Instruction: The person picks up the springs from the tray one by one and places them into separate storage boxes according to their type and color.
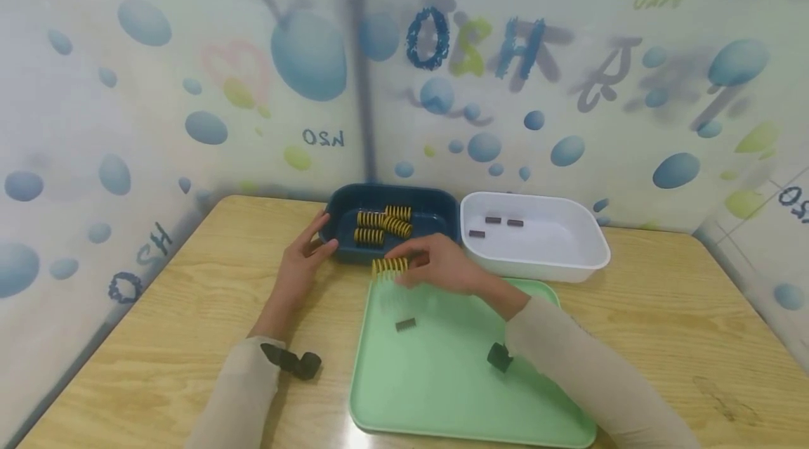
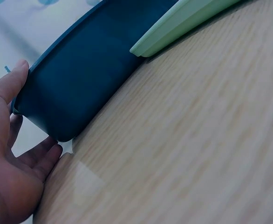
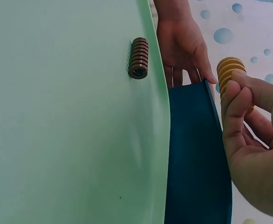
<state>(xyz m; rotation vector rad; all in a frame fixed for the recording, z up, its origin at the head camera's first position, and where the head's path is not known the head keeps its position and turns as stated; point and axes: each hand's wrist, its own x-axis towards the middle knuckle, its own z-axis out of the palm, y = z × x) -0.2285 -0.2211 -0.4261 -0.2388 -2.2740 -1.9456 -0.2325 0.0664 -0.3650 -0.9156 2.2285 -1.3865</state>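
Note:
My right hand pinches a yellow coil spring between thumb and fingertips, above the front rim of the dark blue bin. In the right wrist view the yellow spring sticks out past the fingertips. My left hand holds the bin's left front corner; the left wrist view shows the thumb at the rim and other fingers low by the base. Several yellow springs lie inside the blue bin. A small brown spring rests on the green tray, also visible as a ribbed brown coil in the right wrist view.
A white bin stands right beside the blue one, with three small brown springs in it. Both bins sit behind the tray on a wooden table. A patterned wall covering rises behind the table.

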